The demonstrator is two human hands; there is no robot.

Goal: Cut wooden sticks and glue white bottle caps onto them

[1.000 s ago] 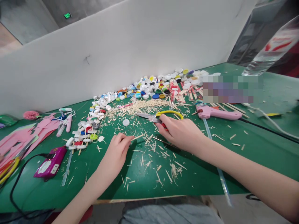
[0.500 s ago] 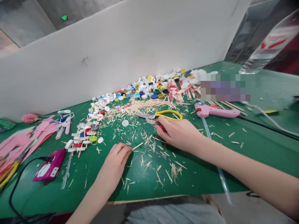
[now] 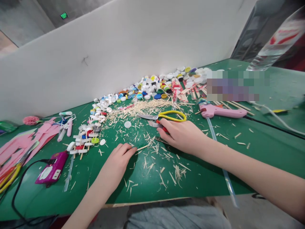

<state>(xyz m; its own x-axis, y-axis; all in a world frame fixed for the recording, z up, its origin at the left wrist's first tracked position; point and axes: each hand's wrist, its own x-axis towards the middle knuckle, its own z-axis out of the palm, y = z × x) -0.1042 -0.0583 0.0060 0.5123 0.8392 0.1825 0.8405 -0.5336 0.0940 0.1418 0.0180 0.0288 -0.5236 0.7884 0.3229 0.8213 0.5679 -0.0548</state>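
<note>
My left hand (image 3: 120, 159) rests low over the table with its thumb and fingers pinched on a thin wooden stick (image 3: 142, 148). The free end of the stick points right, toward my right hand (image 3: 177, 133). That hand is closed around scissors (image 3: 149, 117) with yellow and red handles, their blades slightly apart and pointing left. Part of the handles is hidden by the fingers. A thin dark piece (image 3: 162, 140) lies under the right hand; its kind is unclear. Wood splinters (image 3: 152, 167) are scattered between and around both hands. A round white disc (image 3: 127, 124) lies beyond them.
Bottle caps (image 3: 147, 89) pile along the white partition (image 3: 119, 47). Caps joined with sticks (image 3: 82, 141) stand left, near a magenta corded device (image 3: 52, 168), pink sheets (image 3: 35, 136) and other scissors (image 3: 17, 168). Right are a pink glue gun (image 3: 221, 111) and a bottle (image 3: 274, 47).
My left hand has shifted slightly right and up, and the stick in it now reaches nearer my right hand. The right hand keeps its hold on the scissors. The view has moved a little.
</note>
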